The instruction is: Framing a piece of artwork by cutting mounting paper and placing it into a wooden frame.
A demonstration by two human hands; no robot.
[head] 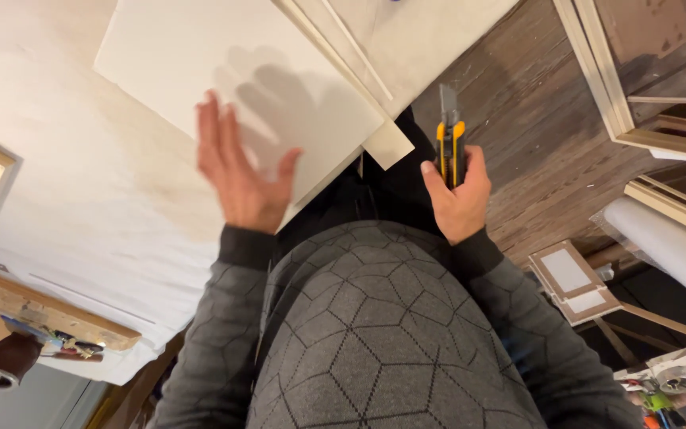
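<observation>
While right hand [458, 199] grips yellow-black utility knife [449, 139], blade out; left hand [240, 171] spread.

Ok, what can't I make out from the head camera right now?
- Left hand: motion-blurred, so whether it touches the white board is unclear.
- Board: its top is cut off by the frame edge.
- Knife: its lower handle is hidden inside the right hand.
- Floor below: covered by the person's grey sweater.
- Clutter at the lower right: too small to identify.
</observation>
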